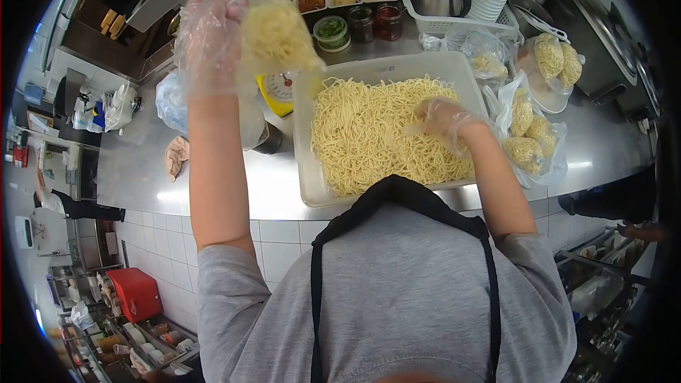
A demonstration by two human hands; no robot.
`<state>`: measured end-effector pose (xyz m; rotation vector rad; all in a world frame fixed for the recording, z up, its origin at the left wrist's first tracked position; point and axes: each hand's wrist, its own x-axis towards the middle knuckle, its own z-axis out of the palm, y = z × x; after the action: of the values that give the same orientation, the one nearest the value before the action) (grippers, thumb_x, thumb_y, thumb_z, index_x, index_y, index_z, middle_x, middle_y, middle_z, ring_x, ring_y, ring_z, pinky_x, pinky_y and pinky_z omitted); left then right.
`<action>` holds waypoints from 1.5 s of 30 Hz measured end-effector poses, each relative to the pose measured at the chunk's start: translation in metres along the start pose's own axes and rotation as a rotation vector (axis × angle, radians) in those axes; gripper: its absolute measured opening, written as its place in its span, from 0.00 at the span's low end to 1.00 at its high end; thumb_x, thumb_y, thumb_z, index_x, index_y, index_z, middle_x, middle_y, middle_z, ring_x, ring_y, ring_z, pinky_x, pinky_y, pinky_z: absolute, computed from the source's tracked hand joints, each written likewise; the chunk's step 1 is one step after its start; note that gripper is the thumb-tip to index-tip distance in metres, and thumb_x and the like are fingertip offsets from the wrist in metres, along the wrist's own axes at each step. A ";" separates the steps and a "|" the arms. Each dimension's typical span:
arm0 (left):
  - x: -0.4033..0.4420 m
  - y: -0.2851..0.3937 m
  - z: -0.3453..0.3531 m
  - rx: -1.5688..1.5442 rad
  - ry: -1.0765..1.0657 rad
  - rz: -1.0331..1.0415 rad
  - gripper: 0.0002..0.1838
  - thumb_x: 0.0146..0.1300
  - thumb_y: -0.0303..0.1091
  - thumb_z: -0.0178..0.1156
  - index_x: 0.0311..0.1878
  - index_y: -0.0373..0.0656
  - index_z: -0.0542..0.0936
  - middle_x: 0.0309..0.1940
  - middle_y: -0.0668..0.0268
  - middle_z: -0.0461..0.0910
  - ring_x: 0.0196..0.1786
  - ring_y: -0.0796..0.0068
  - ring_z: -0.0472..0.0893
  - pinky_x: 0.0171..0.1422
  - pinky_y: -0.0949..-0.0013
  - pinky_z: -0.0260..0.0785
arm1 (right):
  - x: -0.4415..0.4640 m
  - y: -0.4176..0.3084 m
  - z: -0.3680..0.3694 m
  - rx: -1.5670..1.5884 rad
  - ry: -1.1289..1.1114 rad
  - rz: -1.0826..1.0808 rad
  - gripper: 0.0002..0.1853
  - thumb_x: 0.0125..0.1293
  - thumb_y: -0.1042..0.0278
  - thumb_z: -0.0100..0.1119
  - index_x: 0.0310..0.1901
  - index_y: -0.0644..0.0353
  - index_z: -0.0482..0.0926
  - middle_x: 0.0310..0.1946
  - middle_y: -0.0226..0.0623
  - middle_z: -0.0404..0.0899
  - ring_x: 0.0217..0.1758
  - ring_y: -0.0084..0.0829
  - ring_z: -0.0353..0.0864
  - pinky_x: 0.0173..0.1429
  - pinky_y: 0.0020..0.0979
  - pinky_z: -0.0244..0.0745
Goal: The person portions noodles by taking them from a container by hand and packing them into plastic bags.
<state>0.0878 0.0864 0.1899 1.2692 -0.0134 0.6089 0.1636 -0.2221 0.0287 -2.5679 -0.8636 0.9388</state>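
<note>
A large translucent tub [308,179] full of yellow noodles [383,131] stands on the steel counter. My left hand [213,32], in a clear plastic glove, is raised at the upper left, closed on the top of a clear plastic bag of noodles [277,34]. The bag hangs over the tub's back left corner and partly hides a yellow scale [278,92]. My right hand [443,119], also gloved, touches the noodles at the tub's right side. Its fingers are curled, and whether they grip any noodles is not clear.
Tied noodle bags [526,154] lie right of the tub. Behind it are jars [388,23], a green-filled container [332,33], small trays and a white basket [461,25] with a jug and bowls. A crumpled cloth [176,157] lies left. Other people stand at both far sides.
</note>
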 end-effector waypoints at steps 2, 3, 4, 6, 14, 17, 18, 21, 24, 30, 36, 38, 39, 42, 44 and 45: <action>0.007 -0.006 0.005 -0.005 0.258 0.204 0.22 0.54 0.19 0.54 0.55 0.31 0.68 0.52 0.56 0.68 0.34 0.76 0.72 0.32 0.81 0.66 | 0.000 0.002 0.002 0.072 0.023 0.005 0.38 0.48 0.36 0.64 0.50 0.63 0.76 0.49 0.48 0.75 0.55 0.42 0.73 0.60 0.35 0.65; 0.014 -0.014 -0.001 -0.005 0.255 0.204 0.22 0.54 0.19 0.54 0.55 0.31 0.68 0.52 0.56 0.68 0.34 0.76 0.72 0.32 0.81 0.66 | 0.000 0.004 0.005 0.083 0.076 -0.011 0.37 0.48 0.38 0.65 0.50 0.63 0.76 0.48 0.48 0.76 0.54 0.41 0.74 0.59 0.34 0.66; 0.020 -0.028 -0.015 0.121 0.315 0.237 0.24 0.54 0.20 0.54 0.57 0.31 0.66 0.54 0.54 0.67 0.37 0.73 0.73 0.35 0.79 0.68 | 0.001 0.005 0.006 0.092 0.128 -0.027 0.36 0.48 0.41 0.67 0.50 0.64 0.76 0.48 0.48 0.76 0.53 0.41 0.75 0.58 0.34 0.67; 0.022 -0.043 -0.037 0.249 0.375 0.269 0.27 0.55 0.21 0.55 0.59 0.31 0.64 0.57 0.53 0.66 0.40 0.70 0.75 0.38 0.78 0.70 | 0.002 0.005 0.007 0.091 0.131 -0.029 0.35 0.48 0.43 0.68 0.49 0.64 0.76 0.47 0.48 0.76 0.52 0.40 0.75 0.57 0.34 0.67; 0.013 -0.051 -0.055 0.309 0.348 0.258 0.33 0.54 0.25 0.58 0.64 0.34 0.60 0.59 0.54 0.64 0.47 0.68 0.75 0.44 0.70 0.71 | 0.005 0.006 0.003 0.172 0.074 0.019 0.32 0.48 0.43 0.68 0.46 0.63 0.78 0.44 0.45 0.78 0.48 0.38 0.76 0.53 0.34 0.69; 0.010 -0.052 -0.051 0.220 0.369 0.260 0.32 0.53 0.26 0.59 0.62 0.38 0.62 0.53 0.57 0.68 0.43 0.70 0.75 0.41 0.70 0.71 | 0.007 0.012 0.007 0.151 0.127 -0.030 0.31 0.48 0.43 0.68 0.43 0.63 0.78 0.41 0.44 0.78 0.46 0.37 0.77 0.51 0.33 0.70; 0.009 -0.053 -0.050 0.221 0.369 0.261 0.32 0.53 0.26 0.59 0.62 0.38 0.62 0.53 0.57 0.68 0.43 0.70 0.75 0.41 0.70 0.71 | 0.011 0.016 0.010 0.152 0.142 -0.040 0.30 0.49 0.42 0.67 0.43 0.63 0.78 0.40 0.44 0.79 0.45 0.37 0.77 0.50 0.33 0.70; 0.004 -0.050 -0.044 0.230 0.420 0.223 0.30 0.53 0.26 0.60 0.61 0.41 0.64 0.47 0.60 0.71 0.40 0.71 0.74 0.38 0.70 0.70 | 0.013 0.019 0.012 0.153 0.147 -0.051 0.30 0.49 0.42 0.67 0.42 0.63 0.78 0.39 0.43 0.79 0.44 0.36 0.77 0.49 0.33 0.70; 0.002 -0.052 -0.046 0.222 0.421 0.231 0.29 0.54 0.28 0.61 0.60 0.43 0.65 0.44 0.61 0.72 0.39 0.72 0.74 0.37 0.69 0.69 | 0.009 0.012 0.006 0.119 0.117 -0.039 0.30 0.49 0.41 0.67 0.41 0.62 0.79 0.37 0.43 0.79 0.42 0.35 0.77 0.48 0.33 0.70; 0.014 -0.060 -0.068 0.325 0.367 0.305 0.28 0.55 0.33 0.64 0.59 0.44 0.65 0.46 0.60 0.72 0.40 0.70 0.74 0.39 0.68 0.69 | 0.009 0.013 0.006 0.138 0.102 -0.056 0.28 0.48 0.41 0.67 0.36 0.62 0.78 0.33 0.41 0.77 0.37 0.33 0.75 0.44 0.32 0.69; 0.016 -0.045 -0.050 0.124 0.519 0.147 0.28 0.55 0.32 0.63 0.59 0.44 0.65 0.50 0.58 0.71 0.43 0.68 0.75 0.42 0.68 0.70 | 0.009 0.012 0.007 0.159 0.100 -0.019 0.27 0.48 0.42 0.67 0.35 0.62 0.78 0.32 0.40 0.77 0.36 0.33 0.75 0.44 0.32 0.69; 0.029 -0.058 -0.074 1.073 0.406 0.199 0.29 0.56 0.29 0.60 0.62 0.40 0.66 0.61 0.62 0.65 0.53 0.70 0.73 0.48 0.71 0.71 | 0.010 0.015 0.010 0.192 0.105 -0.012 0.28 0.48 0.42 0.67 0.36 0.62 0.78 0.33 0.40 0.78 0.37 0.33 0.75 0.44 0.32 0.70; 0.029 -0.058 -0.073 1.384 0.364 0.231 0.29 0.56 0.29 0.59 0.62 0.39 0.66 0.65 0.63 0.62 0.57 0.70 0.72 0.50 0.72 0.71 | 0.011 0.016 0.011 0.193 0.102 -0.025 0.28 0.48 0.41 0.67 0.37 0.62 0.78 0.34 0.41 0.78 0.39 0.33 0.76 0.45 0.33 0.70; 0.015 -0.044 -0.041 0.185 0.416 0.196 0.30 0.58 0.27 0.57 0.63 0.30 0.62 0.64 0.60 0.62 0.48 0.72 0.73 0.45 0.75 0.69 | 0.011 0.014 0.005 0.142 0.076 -0.020 0.30 0.49 0.40 0.66 0.40 0.62 0.78 0.38 0.43 0.78 0.43 0.35 0.76 0.49 0.33 0.69; 0.015 -0.042 -0.051 0.718 0.186 0.456 0.28 0.58 0.23 0.54 0.62 0.29 0.62 0.64 0.57 0.62 0.40 0.77 0.71 0.43 0.77 0.67 | 0.008 0.009 0.002 0.086 0.053 -0.003 0.31 0.49 0.40 0.66 0.43 0.62 0.77 0.42 0.44 0.78 0.45 0.36 0.76 0.51 0.34 0.69; 0.014 -0.044 -0.055 0.884 0.113 0.554 0.27 0.58 0.22 0.53 0.62 0.28 0.62 0.63 0.56 0.62 0.38 0.78 0.70 0.42 0.78 0.67 | 0.004 0.004 0.002 0.005 0.193 -0.002 0.32 0.49 0.41 0.66 0.47 0.61 0.76 0.45 0.43 0.76 0.45 0.37 0.76 0.52 0.34 0.69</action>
<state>0.1015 0.1347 0.1380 2.1081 -0.0011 1.2436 0.1669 -0.2230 0.0238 -2.5991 -0.8080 0.6769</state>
